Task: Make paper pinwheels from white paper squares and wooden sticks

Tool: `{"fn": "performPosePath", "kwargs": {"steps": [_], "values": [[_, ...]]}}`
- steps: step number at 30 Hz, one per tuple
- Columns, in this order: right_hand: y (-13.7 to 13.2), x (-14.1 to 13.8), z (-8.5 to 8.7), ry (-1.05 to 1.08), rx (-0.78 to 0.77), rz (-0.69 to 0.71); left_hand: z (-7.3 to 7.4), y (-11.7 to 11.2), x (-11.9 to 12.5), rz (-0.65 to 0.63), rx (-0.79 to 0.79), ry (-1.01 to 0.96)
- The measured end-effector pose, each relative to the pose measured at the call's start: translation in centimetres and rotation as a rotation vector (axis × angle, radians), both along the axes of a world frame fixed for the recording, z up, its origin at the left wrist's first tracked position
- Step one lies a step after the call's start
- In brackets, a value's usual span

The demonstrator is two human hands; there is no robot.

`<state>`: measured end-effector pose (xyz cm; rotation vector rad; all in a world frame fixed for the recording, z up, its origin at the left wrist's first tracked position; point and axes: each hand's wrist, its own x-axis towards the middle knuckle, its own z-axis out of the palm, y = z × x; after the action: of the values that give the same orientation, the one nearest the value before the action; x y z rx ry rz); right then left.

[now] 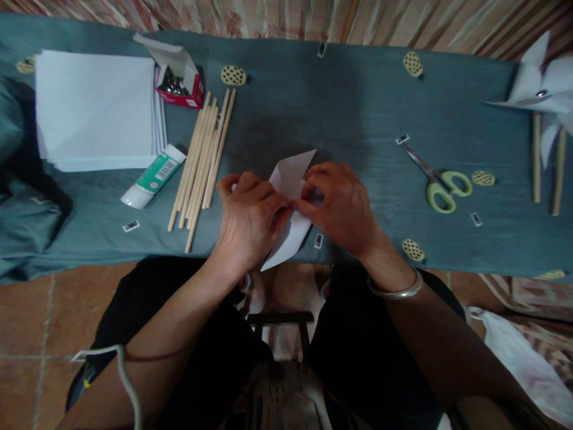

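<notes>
A piece of white paper (pixel 293 173), partly folded with pointed corners, is between my hands near the table's front edge. My left hand (pixel 250 218) is closed on its left side, the fingertips pinching toward the middle. From the right, my right hand (pixel 342 206) pinches the paper close to the same spot, thumb and forefinger almost touching the left fingertips. The fingers hide the paper's centre, so I cannot tell whether anything small is held there.
Left of my hands lie several wooden sticks (pixel 197 164), a glue tube (pixel 153 177), an open box of metal pins (pixel 181 83) and a stack of white paper (pixel 96 110). Green-handled scissors (pixel 441 182) lie to the right. Paper pinwheels (pixel 544 89) on sticks are at the far right.
</notes>
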<state>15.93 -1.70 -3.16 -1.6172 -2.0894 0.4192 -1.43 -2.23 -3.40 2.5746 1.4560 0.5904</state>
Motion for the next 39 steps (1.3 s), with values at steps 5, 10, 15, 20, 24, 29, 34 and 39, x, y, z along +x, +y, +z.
{"fn": "performPosePath", "kwargs": {"steps": [5,10,15,20,24,29,34,39], "values": [[0.0,0.0,0.1,-0.003,-0.030,0.004,-0.1,0.2,0.1,-0.013,0.045,0.019],[0.0,0.1,0.2,0.000,-0.040,0.012,-0.1,0.3,0.1,-0.030,0.081,0.034],[0.0,0.2,0.3,0.029,-0.057,0.033,-0.2,0.3,0.2,-0.032,0.101,0.029],[0.1,0.9,0.4,0.084,-0.083,0.101,-0.2,0.5,0.1,-0.022,0.047,0.005],[0.2,1.2,0.6,0.077,-0.123,0.121,0.0,0.6,0.0,-0.014,0.002,0.001],[0.1,1.0,0.6,0.067,-0.134,0.103,0.4,0.6,0.1,-0.004,-0.010,0.003],[0.0,0.9,0.7,0.061,-0.140,0.112,0.5,0.6,0.2,-0.041,-0.012,0.017],[-0.1,0.8,0.7,0.031,-0.130,0.107,0.5,0.2,0.1,-0.076,-0.026,0.041]]}}
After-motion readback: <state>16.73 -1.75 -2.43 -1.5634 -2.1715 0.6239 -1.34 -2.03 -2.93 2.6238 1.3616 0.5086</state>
